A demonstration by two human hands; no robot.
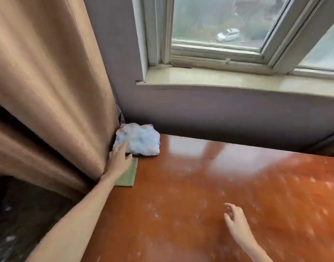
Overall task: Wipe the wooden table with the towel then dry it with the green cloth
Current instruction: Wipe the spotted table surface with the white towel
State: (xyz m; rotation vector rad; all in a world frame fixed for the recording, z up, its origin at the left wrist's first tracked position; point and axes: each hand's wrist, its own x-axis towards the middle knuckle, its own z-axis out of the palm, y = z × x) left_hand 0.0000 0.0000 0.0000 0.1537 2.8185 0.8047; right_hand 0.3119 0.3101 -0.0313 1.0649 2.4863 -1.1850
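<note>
The wooden table [209,186] fills the lower right of the view; its far edge runs along the wall under the window [238,25], and its left edge meets the brown curtain [49,82]. The top is shiny, but many pale dusty specks are spread over it, mostly in the middle and toward the right edge. From this I judge that the wiping is not begun, so both the wiping and the drying are left to do.

The towel [139,138], a pale blue-white bundle, lies in the far left corner of the table. Just in front of it, along the left edge, lies the green cloth [129,174], folded flat and touching the towel or nearly so.

The left hand [119,159] is over the green cloth, fingers spread, the fingertips touching the near side of the towel; it grips nothing yet. The right hand [236,222] hovers over the table near the front edge, fingers loosely apart and empty.
</note>
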